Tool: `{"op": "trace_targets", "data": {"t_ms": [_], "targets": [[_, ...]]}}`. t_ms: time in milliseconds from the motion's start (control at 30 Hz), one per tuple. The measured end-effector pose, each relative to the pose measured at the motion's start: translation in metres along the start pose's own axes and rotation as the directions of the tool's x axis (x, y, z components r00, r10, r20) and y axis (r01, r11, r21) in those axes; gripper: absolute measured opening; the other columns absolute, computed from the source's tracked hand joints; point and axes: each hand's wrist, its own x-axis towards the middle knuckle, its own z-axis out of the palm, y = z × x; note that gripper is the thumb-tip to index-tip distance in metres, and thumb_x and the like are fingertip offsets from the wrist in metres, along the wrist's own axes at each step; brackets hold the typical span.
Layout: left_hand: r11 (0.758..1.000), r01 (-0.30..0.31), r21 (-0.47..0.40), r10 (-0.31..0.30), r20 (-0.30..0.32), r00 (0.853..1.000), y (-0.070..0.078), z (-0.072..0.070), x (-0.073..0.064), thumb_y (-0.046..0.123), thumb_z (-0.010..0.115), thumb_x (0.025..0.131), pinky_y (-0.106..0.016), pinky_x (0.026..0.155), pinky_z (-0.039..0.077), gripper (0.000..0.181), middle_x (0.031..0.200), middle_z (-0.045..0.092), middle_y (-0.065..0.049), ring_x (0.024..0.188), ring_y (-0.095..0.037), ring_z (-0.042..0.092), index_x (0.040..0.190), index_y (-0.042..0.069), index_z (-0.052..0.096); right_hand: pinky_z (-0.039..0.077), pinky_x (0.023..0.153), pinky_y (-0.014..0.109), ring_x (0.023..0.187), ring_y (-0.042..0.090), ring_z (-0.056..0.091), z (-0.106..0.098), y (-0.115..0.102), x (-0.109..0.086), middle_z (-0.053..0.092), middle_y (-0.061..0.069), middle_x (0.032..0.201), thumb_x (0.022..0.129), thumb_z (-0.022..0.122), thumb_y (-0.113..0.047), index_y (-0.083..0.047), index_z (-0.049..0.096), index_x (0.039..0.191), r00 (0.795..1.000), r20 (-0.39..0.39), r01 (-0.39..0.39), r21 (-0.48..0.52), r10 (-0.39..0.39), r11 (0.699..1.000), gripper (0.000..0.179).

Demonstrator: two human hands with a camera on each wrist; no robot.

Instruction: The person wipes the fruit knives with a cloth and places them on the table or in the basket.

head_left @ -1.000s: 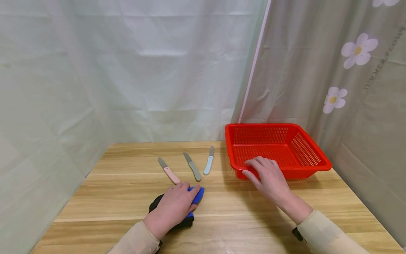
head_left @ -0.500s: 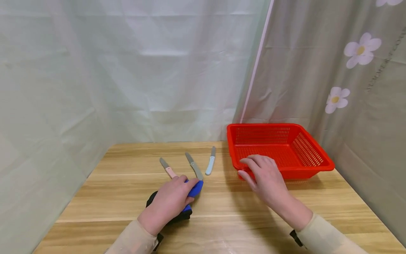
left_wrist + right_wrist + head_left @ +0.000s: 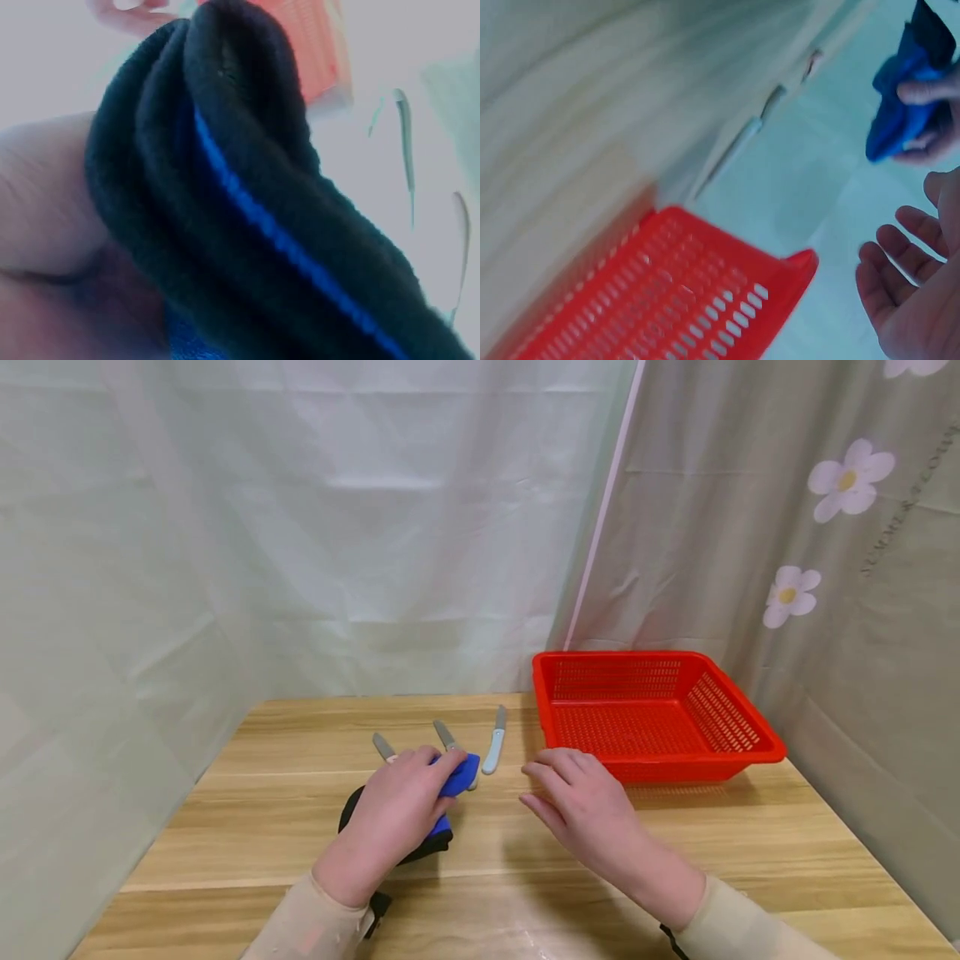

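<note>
Fabric [image 3: 459, 775], folded, black and blue, is gripped in the left hand [image 3: 395, 806], which I see raised over the near side of the wooden table [image 3: 225, 835]; my right wrist view shows the fabric clear of the wood. The right hand [image 3: 583, 806] holds nothing, its fingers loosely bent, near the front left corner of the red basket [image 3: 675, 765], and I make out a gap between them. Beyond the fabric I have three knives: the pale blue-handled knife [image 3: 493, 750] in full sight, the middle knife [image 3: 444, 734] and leftmost knife [image 3: 383, 746] partly hidden.
</note>
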Motion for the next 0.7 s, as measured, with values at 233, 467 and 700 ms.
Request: {"op": "trace_targets", "data": {"t_ms": [233,467,700], "targets": [[1.000,-0.013,0.006,0.014,-0.014,1.000,0.002,-0.009,0.001,0.022,0.094,0.093,-0.047,0.080,0.063,0.052,0.113,0.074,-0.010,0.095,-0.031,0.071,0.139,0.013,0.071,0.064,0.084,0.038,0.098,0.023,0.073,0.017,-0.008,0.003,0.070,0.003,0.121,0.096,0.090,-0.029,-0.011,0.076,0.126,0.993,0.102,-0.053,-0.015,0.055,0.998,0.037],[0.999,-0.033,0.030,0.034,-0.038,0.999,0.001,-0.013,-0.001,0.022,0.090,0.096,-0.044,0.078,0.063,0.050,0.115,0.074,-0.010,0.095,-0.030,0.071,0.141,0.010,0.071,0.066,0.079,0.039,0.098,0.020,0.075,0.032,-0.007,0.007,0.071,0.004,0.120,0.098,0.088,-0.030,-0.008,0.076,0.127,0.973,0.205,-0.105,0.003,0.102,0.995,0.039],[0.999,-0.017,0.028,0.017,-0.016,1.000,0.005,-0.017,-0.001,0.025,0.088,0.099,-0.047,0.082,0.063,0.051,0.119,0.073,-0.011,0.100,-0.031,0.072,0.144,0.010,0.071,0.064,0.093,0.044,0.115,0.028,0.074,0.053,-0.004,0.016,0.072,0.010,0.130,0.103,0.082,-0.032,-0.003,0.073,0.137,0.916,0.367,-0.154,-0.045,0.160,0.987,0.046]]}}
